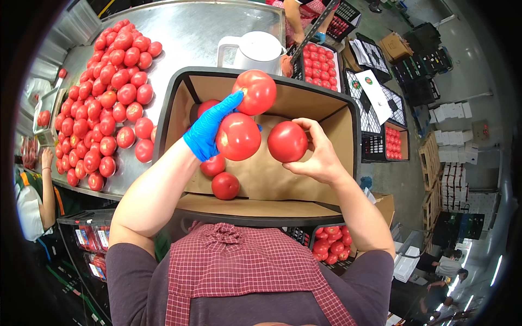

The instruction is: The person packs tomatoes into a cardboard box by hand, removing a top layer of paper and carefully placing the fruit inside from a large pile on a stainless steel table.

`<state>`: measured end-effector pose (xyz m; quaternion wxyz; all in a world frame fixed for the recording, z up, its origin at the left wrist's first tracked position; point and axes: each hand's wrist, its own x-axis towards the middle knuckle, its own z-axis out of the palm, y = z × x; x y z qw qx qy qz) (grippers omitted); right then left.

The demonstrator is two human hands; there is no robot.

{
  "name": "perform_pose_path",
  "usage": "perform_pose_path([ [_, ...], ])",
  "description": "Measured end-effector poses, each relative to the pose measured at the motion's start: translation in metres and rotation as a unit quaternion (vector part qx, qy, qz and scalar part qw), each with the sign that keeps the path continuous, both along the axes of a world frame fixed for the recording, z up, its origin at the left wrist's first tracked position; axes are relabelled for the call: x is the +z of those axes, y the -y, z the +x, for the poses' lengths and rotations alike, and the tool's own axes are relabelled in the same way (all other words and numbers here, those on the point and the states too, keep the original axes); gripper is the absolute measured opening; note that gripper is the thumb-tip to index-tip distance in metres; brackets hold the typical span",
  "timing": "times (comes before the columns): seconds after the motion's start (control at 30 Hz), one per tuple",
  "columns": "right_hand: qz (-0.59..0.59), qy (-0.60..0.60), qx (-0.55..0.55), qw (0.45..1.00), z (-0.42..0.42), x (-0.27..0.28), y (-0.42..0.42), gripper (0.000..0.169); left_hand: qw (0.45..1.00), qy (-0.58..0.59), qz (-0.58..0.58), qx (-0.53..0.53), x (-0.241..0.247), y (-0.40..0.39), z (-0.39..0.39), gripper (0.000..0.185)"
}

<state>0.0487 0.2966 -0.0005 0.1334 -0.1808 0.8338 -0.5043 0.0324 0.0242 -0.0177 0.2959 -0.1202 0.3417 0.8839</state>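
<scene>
Over a black crate (356, 134) lined with brown paper, my left hand (210, 126) in a blue glove holds two red tomatoes, one (256, 92) at the fingertips and one (238, 137) nearer the palm. My bare right hand (320, 153) grips another tomato (288, 142) between thumb and fingers, just right of the gloved hand. Several tomatoes lie in the left part of the crate, among them one (225, 186) near its front; the gloved hand partly covers others. The crate's right part shows bare lining paper.
A large pile of tomatoes (108, 98) covers the left of the steel table (183, 28). A white lidded jug (256, 51) stands behind the crate. Filled tomato crates (320, 65) stand beyond it, beside a co-worker's arms. Another co-worker (36, 199) is at far left.
</scene>
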Motion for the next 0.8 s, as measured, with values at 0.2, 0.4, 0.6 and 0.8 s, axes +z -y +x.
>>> perform_pose_path([
  [0.2,-0.369,0.315,-0.069,0.872,0.026,0.002,0.012,0.076,0.999,0.037,0.020,-0.008,-0.007,-0.007,0.002,0.066],
  [0.4,-0.469,0.409,-0.002,0.783,0.015,-0.028,0.012,0.075,0.994,0.045,0.099,-0.018,-0.004,-0.017,0.005,0.066],
  [0.6,-0.466,0.387,-0.056,0.794,0.015,-0.036,0.016,0.075,0.994,0.095,0.054,-0.030,-0.019,-0.016,0.005,0.063],
  [0.8,-0.438,0.357,-0.053,0.824,0.015,-0.027,0.015,0.074,0.994,0.085,0.060,-0.036,-0.026,-0.015,0.002,0.061],
])
